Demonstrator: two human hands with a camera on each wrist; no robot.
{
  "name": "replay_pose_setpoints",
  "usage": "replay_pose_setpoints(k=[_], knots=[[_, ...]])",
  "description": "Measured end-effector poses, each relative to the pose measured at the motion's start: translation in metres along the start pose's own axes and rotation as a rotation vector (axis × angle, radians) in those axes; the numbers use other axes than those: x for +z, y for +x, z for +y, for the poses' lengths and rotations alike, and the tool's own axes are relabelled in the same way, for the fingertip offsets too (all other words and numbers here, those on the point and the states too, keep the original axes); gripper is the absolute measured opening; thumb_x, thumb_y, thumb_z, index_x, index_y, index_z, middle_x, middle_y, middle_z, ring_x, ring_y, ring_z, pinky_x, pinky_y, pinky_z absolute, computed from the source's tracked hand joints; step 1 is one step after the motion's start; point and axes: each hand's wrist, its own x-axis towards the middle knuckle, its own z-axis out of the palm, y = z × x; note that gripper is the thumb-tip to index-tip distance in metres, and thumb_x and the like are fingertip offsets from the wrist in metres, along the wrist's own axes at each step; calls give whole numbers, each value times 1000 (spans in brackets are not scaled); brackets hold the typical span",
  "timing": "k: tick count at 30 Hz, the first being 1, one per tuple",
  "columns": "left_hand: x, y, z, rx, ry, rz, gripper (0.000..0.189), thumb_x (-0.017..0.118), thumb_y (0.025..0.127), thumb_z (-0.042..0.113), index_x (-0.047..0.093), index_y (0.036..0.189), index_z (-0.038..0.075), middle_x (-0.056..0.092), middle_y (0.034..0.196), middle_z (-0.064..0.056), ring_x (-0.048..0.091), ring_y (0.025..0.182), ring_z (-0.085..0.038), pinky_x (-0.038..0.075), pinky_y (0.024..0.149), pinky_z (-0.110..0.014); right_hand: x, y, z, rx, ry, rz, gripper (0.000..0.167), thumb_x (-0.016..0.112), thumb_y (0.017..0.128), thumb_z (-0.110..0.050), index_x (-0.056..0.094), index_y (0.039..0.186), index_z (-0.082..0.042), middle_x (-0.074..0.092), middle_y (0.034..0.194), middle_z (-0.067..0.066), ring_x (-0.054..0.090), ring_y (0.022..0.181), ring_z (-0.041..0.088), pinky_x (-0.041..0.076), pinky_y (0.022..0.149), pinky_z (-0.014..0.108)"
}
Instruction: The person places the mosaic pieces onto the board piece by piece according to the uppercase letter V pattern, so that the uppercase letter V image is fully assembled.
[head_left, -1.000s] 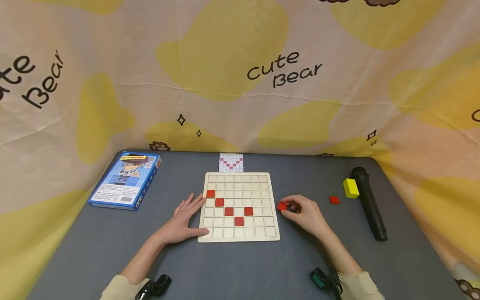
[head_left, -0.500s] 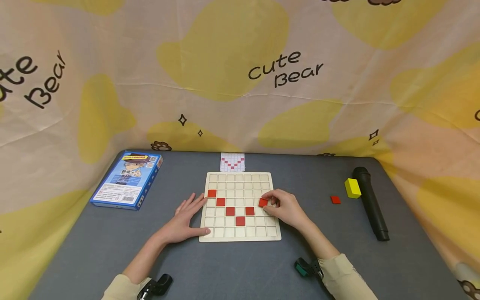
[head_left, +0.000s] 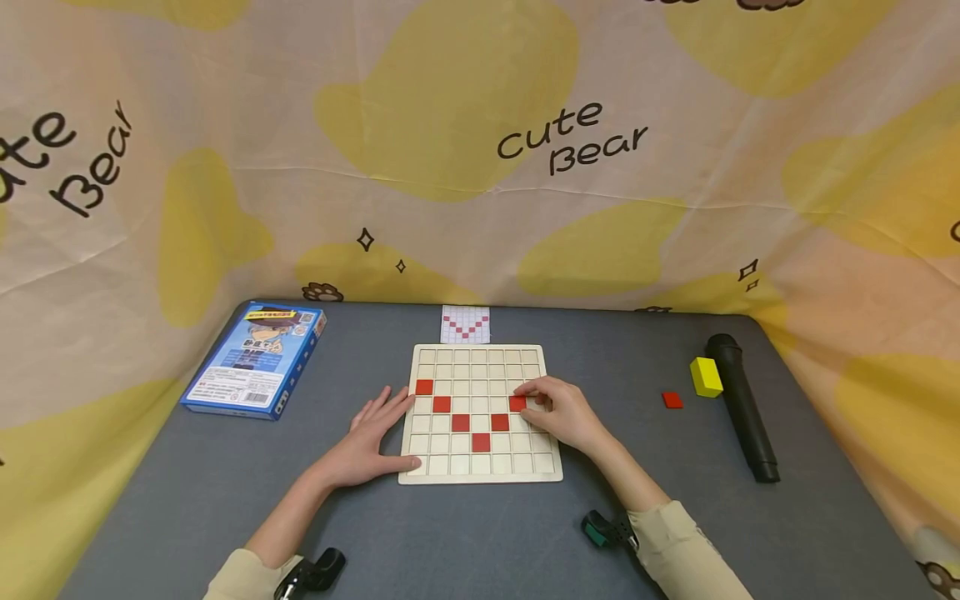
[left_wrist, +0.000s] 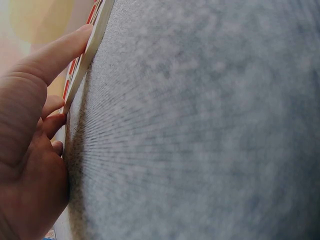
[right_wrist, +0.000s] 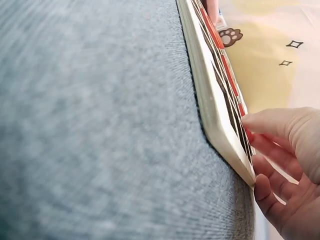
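A cream grid board [head_left: 442,358] lies mid-table with several red square tiles set in its cells, among them one red tile [head_left: 481,442] at the bottom of the pattern. My left hand [head_left: 365,446] is spread along the board's left edge, thumb and fingertips touching the rim. At the right side of the grid my right hand [head_left: 566,414] pinches a red tile [head_left: 517,403] between thumb and fingers, at the board's surface. In the right wrist view the right hand [right_wrist: 292,165] is partly cut off, and the tile between its fingertips is mostly hidden.
A small pattern card [head_left: 465,324] sits behind the board. Another red tile [head_left: 672,401] lies to the right, near a yellow block [head_left: 706,377] and a black microphone [head_left: 742,408]. At the left is a blue box [head_left: 255,360]. A printed cloth hangs behind the table.
My right hand has carried the red tile leftward from beside the board onto a cell on its right side. The left hand stays at the board's left edge.
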Motion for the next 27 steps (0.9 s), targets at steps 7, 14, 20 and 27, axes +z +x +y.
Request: replay_pose_setpoints(k=[7,14,20,27], knots=[[-1,1,0,0,7,1,97,78,79,44,29,153,6,21,160,-13,3,148,-37,0,112,-60,-4,-6,3,-2,63,12,27,77,82,-12,73,109,-14,63,90,1,52,72,15,42,64,25],[0,1,1,1,7,0,96,78,79,45,30,154,7,21,160,-13,3,148,-36,0,112,-60,-16,-17,13,60,80,72,24,77,84,-11,74,107,-13,65,91,0,54,73,13,46,63,25],[1,0,1,2,3,3,96,78,79,44,29,154,6,21,160,-13,3,148,-36,0,112,-60,-35,-31,27,134,44,141,22,77,84,-13,74,106,-17,67,94,-2,57,77,14,48,66,27],[0,0,3,5,2,3,96,78,80,42,29,153,6,22,160,-13,3,148,-37,0,112,-60,-61,-50,48,191,-55,244,20,74,87,-11,74,106,-13,67,95,3,57,72,17,48,64,27]])
